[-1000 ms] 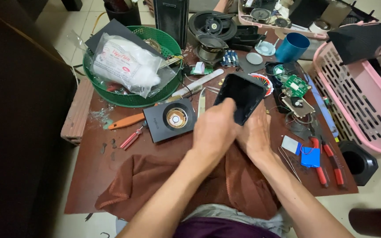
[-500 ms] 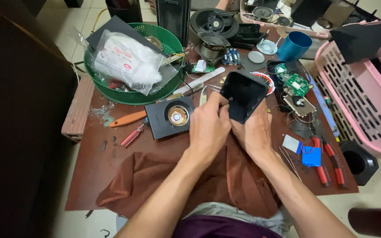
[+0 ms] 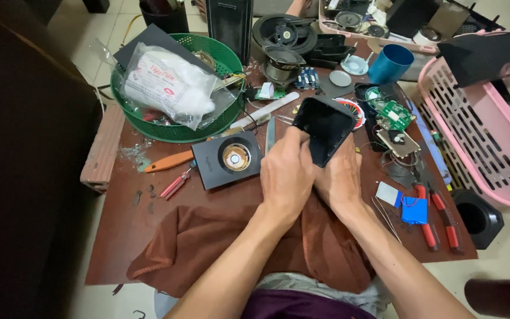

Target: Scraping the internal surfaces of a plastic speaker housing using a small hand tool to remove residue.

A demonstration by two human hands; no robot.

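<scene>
Toward the left edge of the dark brown worktop (image 3: 125,224) sits a round green plastic mesh basket (image 3: 149,127) holding a clear bag of white padding (image 3: 166,85). Just below it lie an orange-handled tool (image 3: 169,160) and a small red screwdriver (image 3: 175,184). Beside these, nearer the middle, a flat black square speaker panel with a coppery centre (image 3: 228,159) rests face up.

At the middle, above a rumpled brown cloth (image 3: 208,248) that hangs over the near edge, both hands meet on a black, rounded-square plastic speaker housing (image 3: 324,128). It is lifted off the worktop and tilted, its long axis running from the palms up and away toward the far edge. The left hand (image 3: 285,180) curls its fingers over the housing's near left corner, thumb pressed on the dark face. The right hand (image 3: 340,177) grips from underneath and the right; its fingertips are hidden behind the housing. Both hands lie equally close; the housing stands just beyond the fingers.

Toward the right edge lie a green circuit board (image 3: 394,114), a blue battery pack (image 3: 414,211) and red-handled pliers (image 3: 438,215). A pink slotted plastic basket (image 3: 473,142) stands off that edge.
</scene>
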